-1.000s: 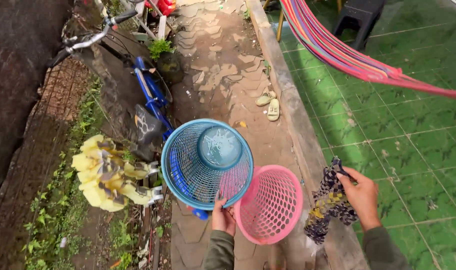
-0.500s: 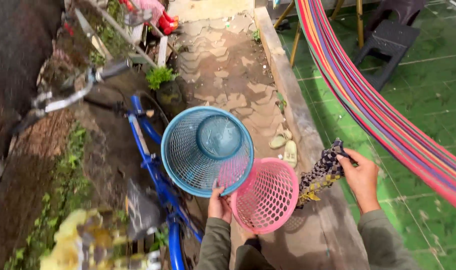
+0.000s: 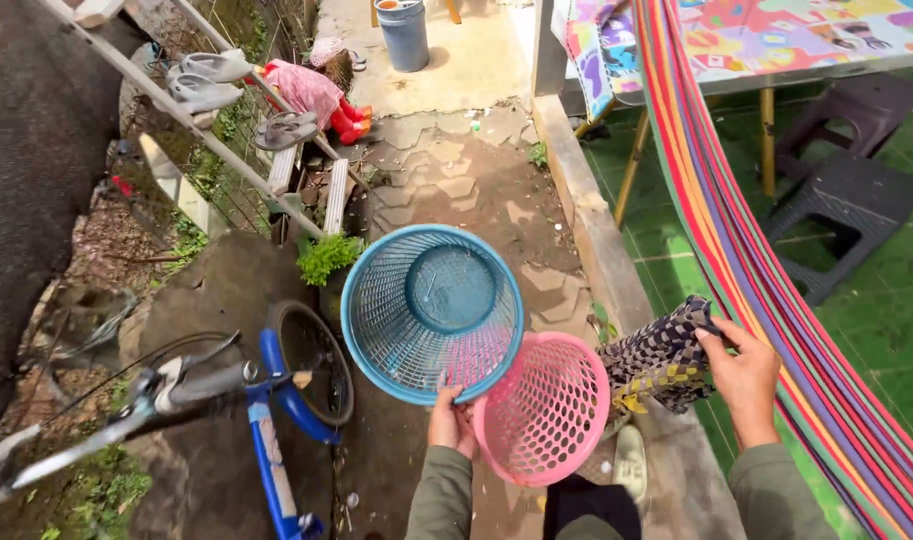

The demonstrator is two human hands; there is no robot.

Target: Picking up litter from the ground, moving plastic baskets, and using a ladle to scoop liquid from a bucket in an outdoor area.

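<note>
Firmly in left hand (image 3: 451,422): baskets (image 3: 432,312).

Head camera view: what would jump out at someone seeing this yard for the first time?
Most striking are the two mesh baskets at the centre: a blue basket and a pink basket, both gripped at their rims by the left hand. To the right, the right hand holds a dark checkered cloth beside a bright striped hammock. A blue bicycle stands lower left.

2 baskets (image 3: 477,350) held in front, bicycle (image 3: 267,420) left of them, hammock (image 3: 747,230) right, bucket (image 3: 405,32) far ahead
</note>
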